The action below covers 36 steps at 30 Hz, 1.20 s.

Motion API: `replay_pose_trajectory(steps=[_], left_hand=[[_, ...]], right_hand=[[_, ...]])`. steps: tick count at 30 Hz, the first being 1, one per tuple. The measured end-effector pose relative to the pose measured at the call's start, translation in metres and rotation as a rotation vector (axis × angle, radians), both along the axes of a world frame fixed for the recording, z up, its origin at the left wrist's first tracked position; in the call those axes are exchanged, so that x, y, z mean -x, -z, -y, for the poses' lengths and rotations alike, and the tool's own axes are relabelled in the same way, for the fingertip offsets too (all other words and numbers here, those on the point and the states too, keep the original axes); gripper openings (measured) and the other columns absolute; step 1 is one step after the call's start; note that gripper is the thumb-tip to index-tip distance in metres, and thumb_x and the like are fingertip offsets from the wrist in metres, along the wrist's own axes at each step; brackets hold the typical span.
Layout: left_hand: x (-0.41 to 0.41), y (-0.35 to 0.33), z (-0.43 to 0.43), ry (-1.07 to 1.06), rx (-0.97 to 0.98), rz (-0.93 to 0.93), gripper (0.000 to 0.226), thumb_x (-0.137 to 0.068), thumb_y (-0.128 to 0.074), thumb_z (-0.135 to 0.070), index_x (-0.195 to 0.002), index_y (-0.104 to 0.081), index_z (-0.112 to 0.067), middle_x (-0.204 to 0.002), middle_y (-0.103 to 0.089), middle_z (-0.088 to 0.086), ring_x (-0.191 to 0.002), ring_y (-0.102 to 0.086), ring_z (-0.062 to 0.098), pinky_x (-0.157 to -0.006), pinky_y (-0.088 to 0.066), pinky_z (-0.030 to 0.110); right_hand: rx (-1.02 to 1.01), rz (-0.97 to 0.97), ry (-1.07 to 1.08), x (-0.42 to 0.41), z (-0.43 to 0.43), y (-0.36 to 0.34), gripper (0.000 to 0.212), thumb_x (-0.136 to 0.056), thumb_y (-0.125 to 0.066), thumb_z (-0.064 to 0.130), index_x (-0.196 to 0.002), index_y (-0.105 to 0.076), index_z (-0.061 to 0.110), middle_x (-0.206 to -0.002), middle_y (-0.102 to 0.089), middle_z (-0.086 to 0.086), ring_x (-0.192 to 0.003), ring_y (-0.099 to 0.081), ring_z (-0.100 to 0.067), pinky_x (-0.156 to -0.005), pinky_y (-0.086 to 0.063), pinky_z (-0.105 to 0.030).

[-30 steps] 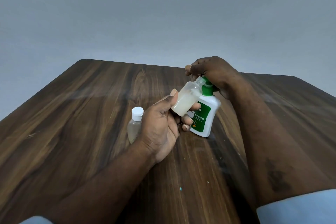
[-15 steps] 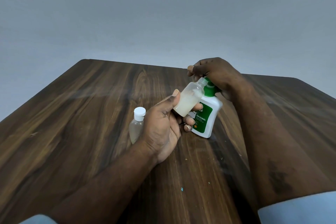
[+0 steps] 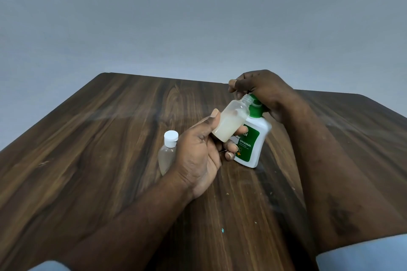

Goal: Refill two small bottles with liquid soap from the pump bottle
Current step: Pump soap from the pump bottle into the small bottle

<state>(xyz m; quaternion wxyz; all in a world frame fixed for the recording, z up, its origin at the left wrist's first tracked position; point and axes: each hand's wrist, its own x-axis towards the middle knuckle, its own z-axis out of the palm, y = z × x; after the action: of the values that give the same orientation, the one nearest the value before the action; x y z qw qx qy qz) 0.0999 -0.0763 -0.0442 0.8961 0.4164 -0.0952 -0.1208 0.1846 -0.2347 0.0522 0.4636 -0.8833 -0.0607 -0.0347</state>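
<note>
The person is partway through filling 1 of the 2 small bottles. Their left hand (image 3: 198, 156) grips the open small bottle (image 3: 231, 121) between thumb and curled fingers, lifted off the table (image 3: 88, 160) and tipped so its bare threaded neck points up under the head of the pump bottle (image 3: 253, 143). That bottle, white with a green label and green collar, has its base on the wood and leans a little. The right hand (image 3: 264, 92) is curled down over its top and covers the pump head, so I cannot see the spout or whether soap is running out just now. The open bottle holds milky soap in roughly its lower half, with clear wall above. This looks like the pumping step, with more strokes needed. The capped small bottle (image 3: 167, 152) stands on the table just beside the left hand, partly hidden behind it. Its white cap is on and its body looks cloudy, but I cannot tell how full it is. The next move calls for keeping the neck right under the spout while the right hand presses. The opening is narrow and both bottles are tilted, so soap could miss and run down the outside. Its cap is nowhere in sight and will be needed once it is full.
</note>
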Motion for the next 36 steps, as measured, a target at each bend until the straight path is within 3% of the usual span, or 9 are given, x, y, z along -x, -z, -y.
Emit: replay_pose_trajectory(steps=[7,16,21,26,30,33,36], left_hand=[[-0.0003,-0.0003,-0.0005,-0.009,0.001,0.002,0.055,-0.102,-0.048,-0.041,-0.134,-0.061,0.002,-0.103,-0.073,0.021,-0.061,-0.055,0.015,-0.054,-0.045,0.026],[0.0002,0.0000,0.0002,-0.017,-0.005,-0.003,0.053,-0.106,-0.044,-0.041,-0.133,-0.062,0.002,-0.106,-0.071,0.024,-0.059,-0.056,0.014,-0.055,-0.044,0.026],[-0.0001,-0.0007,-0.0010,-0.025,0.002,0.004,0.054,-0.105,-0.045,-0.040,-0.134,-0.061,0.002,-0.103,-0.072,0.022,-0.060,-0.056,0.015,-0.054,-0.045,0.026],[0.0009,-0.0012,-0.0001,-0.009,0.014,0.008,0.059,-0.094,-0.052,-0.044,-0.131,-0.063,0.001,-0.103,-0.072,0.022,-0.059,-0.055,0.015,-0.054,-0.044,0.025],[0.0006,-0.0004,0.0006,-0.012,0.000,0.012,0.059,-0.097,-0.051,-0.044,-0.132,-0.063,0.000,-0.104,-0.072,0.023,-0.059,-0.056,0.014,-0.054,-0.045,0.026],[-0.0006,-0.0001,0.0002,-0.012,0.002,0.004,0.055,-0.104,-0.046,-0.042,-0.134,-0.061,0.001,-0.104,-0.072,0.022,-0.059,-0.056,0.015,-0.054,-0.045,0.026],[-0.0012,0.0000,-0.0011,-0.017,0.007,0.008,0.055,-0.103,-0.047,-0.041,-0.135,-0.061,0.001,-0.103,-0.072,0.022,-0.059,-0.057,0.015,-0.055,-0.045,0.026]], right_hand=[[-0.027,0.044,0.014,0.0020,-0.0002,-0.0061,0.019,-0.096,-0.072,0.026,-0.081,-0.076,0.016,-0.075,-0.064,0.000,-0.069,-0.055,-0.018,-0.071,-0.046,-0.035],[-0.035,0.005,0.010,-0.0004,0.0007,-0.0001,0.023,-0.095,-0.071,0.025,-0.074,-0.078,0.018,-0.078,-0.064,-0.005,-0.072,-0.053,-0.022,-0.074,-0.044,-0.040],[-0.038,0.037,0.037,-0.0016,0.0008,-0.0046,0.020,-0.097,-0.070,0.023,-0.093,-0.077,0.005,-0.071,-0.066,0.004,-0.062,-0.057,-0.012,-0.066,-0.046,-0.032],[-0.039,0.007,-0.005,-0.0029,0.0001,0.0010,0.023,-0.094,-0.072,0.029,-0.074,-0.080,0.019,-0.080,-0.066,-0.006,-0.076,-0.055,-0.025,-0.076,-0.046,-0.042],[-0.034,0.009,-0.001,-0.0009,0.0016,0.0004,0.025,-0.095,-0.074,0.035,-0.080,-0.079,0.016,-0.081,-0.067,-0.005,-0.075,-0.056,-0.022,-0.075,-0.045,-0.040],[-0.050,0.075,0.024,-0.0015,0.0024,-0.0028,0.027,-0.096,-0.074,0.032,-0.090,-0.078,0.007,-0.071,-0.064,0.000,-0.064,-0.054,-0.013,-0.066,-0.046,-0.030],[-0.029,0.042,-0.006,-0.0022,-0.0004,-0.0017,0.023,-0.095,-0.073,0.033,-0.083,-0.080,0.015,-0.077,-0.065,-0.003,-0.071,-0.055,-0.019,-0.071,-0.046,-0.036]])
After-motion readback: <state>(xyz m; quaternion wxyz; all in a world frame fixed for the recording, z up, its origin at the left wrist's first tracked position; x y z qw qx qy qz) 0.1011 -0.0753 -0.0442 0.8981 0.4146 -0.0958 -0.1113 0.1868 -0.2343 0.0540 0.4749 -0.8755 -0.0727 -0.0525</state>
